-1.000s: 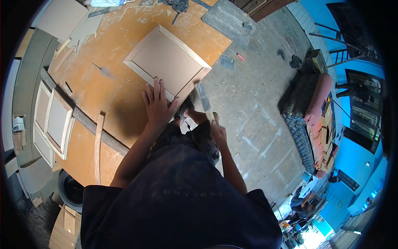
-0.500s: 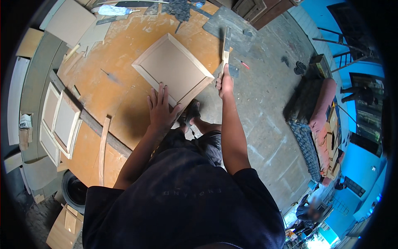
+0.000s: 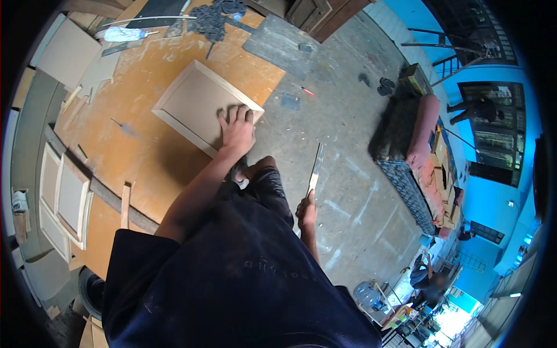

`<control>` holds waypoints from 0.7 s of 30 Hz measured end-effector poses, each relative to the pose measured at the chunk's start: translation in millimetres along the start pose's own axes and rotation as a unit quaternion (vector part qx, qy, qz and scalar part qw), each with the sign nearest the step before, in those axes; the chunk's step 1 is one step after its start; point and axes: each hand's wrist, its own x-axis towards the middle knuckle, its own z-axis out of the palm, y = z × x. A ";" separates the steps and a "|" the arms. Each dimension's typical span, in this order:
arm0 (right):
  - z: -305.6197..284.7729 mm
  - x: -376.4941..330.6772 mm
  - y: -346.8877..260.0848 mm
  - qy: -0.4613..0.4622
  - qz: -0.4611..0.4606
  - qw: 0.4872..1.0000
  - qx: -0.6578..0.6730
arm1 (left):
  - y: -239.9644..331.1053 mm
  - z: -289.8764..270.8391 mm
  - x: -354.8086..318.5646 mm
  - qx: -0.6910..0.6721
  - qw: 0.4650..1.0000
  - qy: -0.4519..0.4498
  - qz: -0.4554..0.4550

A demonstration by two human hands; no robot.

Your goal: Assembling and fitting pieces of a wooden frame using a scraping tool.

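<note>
A light wooden framed panel [image 3: 200,101], like a cabinet door, lies tilted on the orange-brown worktable near its right edge. My left hand [image 3: 238,132] rests on it by the right corner, fingers bent and apart, tips touching its face. Away from the panel, over the floor to the right, my right hand [image 3: 307,211] is closed round one end of a long, narrow wooden tool with a flat grey face [image 3: 316,165]. That tool points away from me and touches nothing else; its exact kind is unclear.
The worktable [image 3: 139,84] carries a thin brush-like tool [image 3: 125,127] and a bottle [image 3: 125,35]. Other framed panels [image 3: 64,194] lean at left. A red-handled tool [image 3: 306,91] lies on the floor, and a covered sofa [image 3: 409,168] stands right. A person [image 3: 429,281] is in the background.
My left hand has slid toward the panel's right corner, its fingers more bent. My right hand has swung the wooden tool back toward me, away from the panel. The view has shifted.
</note>
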 end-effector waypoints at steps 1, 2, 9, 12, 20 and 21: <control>-3.6 -9.9 3.9 0.024 -0.006 1.000 0.009 | 0.7 0.4 7.9 0.002 1.000 -0.008 -0.001; -7.8 -15.7 5.1 0.032 -0.002 0.999 0.020 | 1.0 -0.2 12.3 -0.012 1.000 -0.010 -0.013; 23.7 0.5 -22.6 0.010 -0.027 1.000 -0.007 | -36.5 -32.1 -51.1 -0.020 0.999 -0.010 0.028; 48.5 12.4 -45.8 -0.056 -0.041 0.996 -0.050 | -60.3 -55.0 -108.0 -0.115 0.992 -0.049 -0.005; 96.0 16.5 -67.9 -0.157 -0.077 0.979 -0.106 | -69.3 -82.9 -137.6 -0.090 0.990 0.003 -0.110; 96.9 14.9 -67.2 -0.170 -0.084 0.974 -0.123 | -68.4 -75.9 -132.2 -0.088 0.992 0.028 -0.084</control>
